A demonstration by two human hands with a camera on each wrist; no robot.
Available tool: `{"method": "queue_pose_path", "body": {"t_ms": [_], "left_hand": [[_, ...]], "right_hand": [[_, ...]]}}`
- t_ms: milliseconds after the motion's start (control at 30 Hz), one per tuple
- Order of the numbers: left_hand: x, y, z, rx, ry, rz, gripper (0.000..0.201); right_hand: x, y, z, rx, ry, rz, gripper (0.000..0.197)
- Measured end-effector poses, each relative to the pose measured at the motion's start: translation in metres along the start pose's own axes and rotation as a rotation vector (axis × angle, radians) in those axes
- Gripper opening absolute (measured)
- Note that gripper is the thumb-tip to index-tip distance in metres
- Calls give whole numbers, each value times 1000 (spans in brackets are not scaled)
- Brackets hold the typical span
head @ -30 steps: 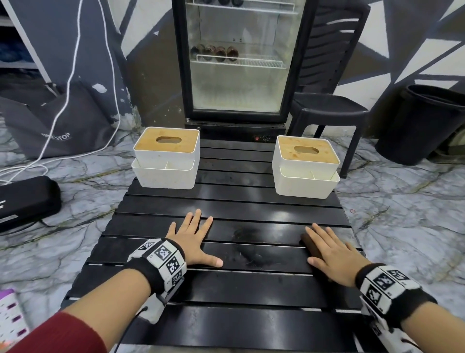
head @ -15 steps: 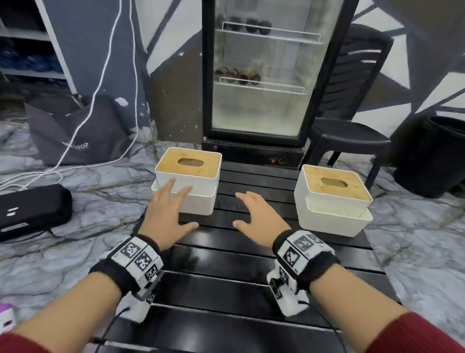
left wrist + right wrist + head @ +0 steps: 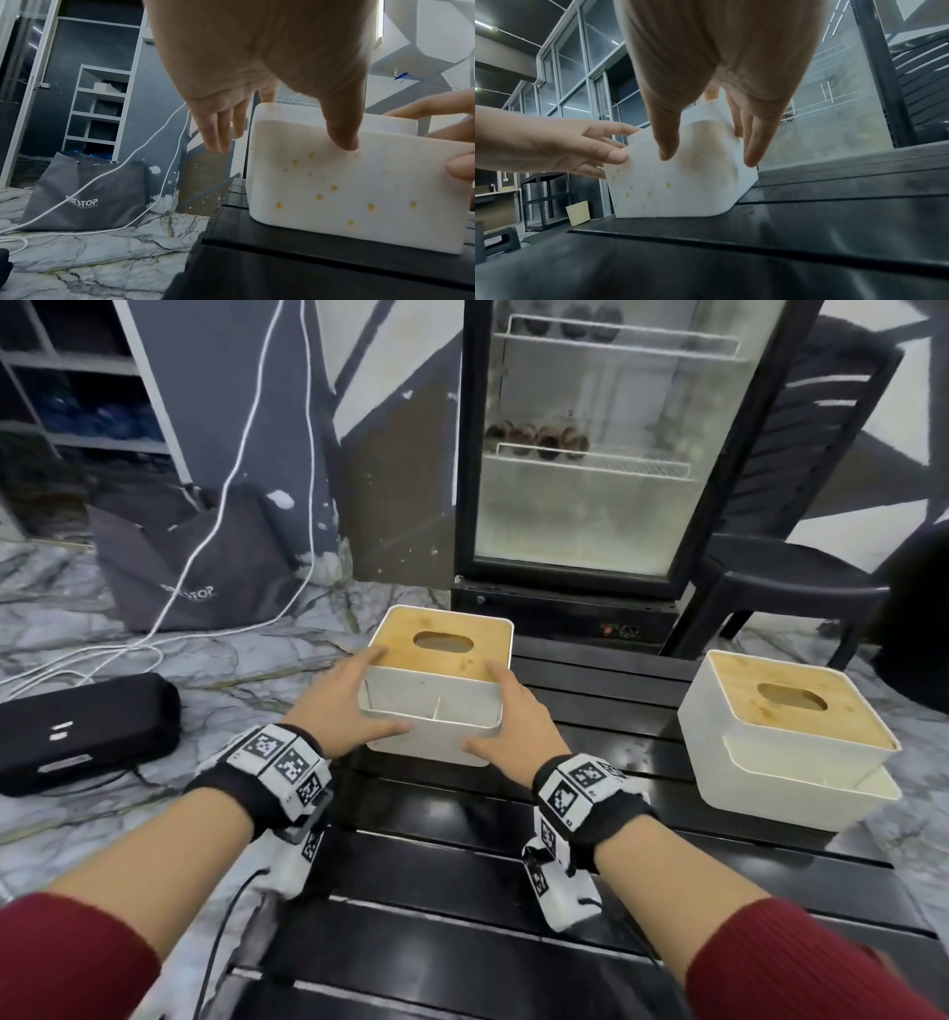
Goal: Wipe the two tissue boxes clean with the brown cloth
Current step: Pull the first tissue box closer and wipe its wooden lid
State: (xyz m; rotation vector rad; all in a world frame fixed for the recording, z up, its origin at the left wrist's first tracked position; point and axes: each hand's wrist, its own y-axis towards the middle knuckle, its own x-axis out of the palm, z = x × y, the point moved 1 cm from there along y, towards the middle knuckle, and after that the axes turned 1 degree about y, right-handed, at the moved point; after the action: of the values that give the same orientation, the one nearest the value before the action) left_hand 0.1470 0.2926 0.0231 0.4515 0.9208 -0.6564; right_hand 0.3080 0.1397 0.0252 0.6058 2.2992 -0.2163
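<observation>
Two white tissue boxes with wooden lids stand on the black slatted table (image 3: pixel 462 891). The left tissue box (image 3: pixel 436 706) (image 3: pixel 359 192) (image 3: pixel 675 192) has yellowish spots on its front. My left hand (image 3: pixel 339 706) (image 3: pixel 257 81) clasps its front left corner, thumb on the front face and fingers along the left side. My right hand (image 3: pixel 513 721) (image 3: pixel 718 101) clasps the front right corner the same way. The right tissue box (image 3: pixel 785 747) stands untouched at the table's right side. No brown cloth shows in any view.
A glass-door fridge (image 3: pixel 590 454) stands behind the table, with a black chair (image 3: pixel 780 577) to its right. On the marble floor to the left lie a black case (image 3: pixel 87 726), a grey bag (image 3: pixel 190 567) and a white cable (image 3: pixel 241 454).
Both hands left the table's near slats, moved forward and left, and closed onto the left tissue box. The head view has shifted left and closer with them.
</observation>
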Motion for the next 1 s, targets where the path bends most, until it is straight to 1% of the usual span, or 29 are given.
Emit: {"method": "queue_pose_path", "body": {"t_ms": [133,233,433,567,700,867,1000], "left_hand": [[4,4,-6,0,-115,-20,95],[3,3,-6,3,-206,-29,92],[6,-17,5,49,-207,-11,89],[11,-45,25,100,-255,-48,87],[21,-82,49,150,-266,-85,87],[38,-129,83,225,-161,-137,84],[54,-162,107,249,-170,-165,83]], "right_hand": [[2,1,1,-4,45,46,86],[0,1,2,-18,45,54,83],[-14,-23,11,-21,63,58,78],[-32,-58,22,-14,60,58,79],[-47,-106,36,0,80,69,80],[-59,-176,57,31,120,92,80],[-69,-221,73,46,146,118,80]]}}
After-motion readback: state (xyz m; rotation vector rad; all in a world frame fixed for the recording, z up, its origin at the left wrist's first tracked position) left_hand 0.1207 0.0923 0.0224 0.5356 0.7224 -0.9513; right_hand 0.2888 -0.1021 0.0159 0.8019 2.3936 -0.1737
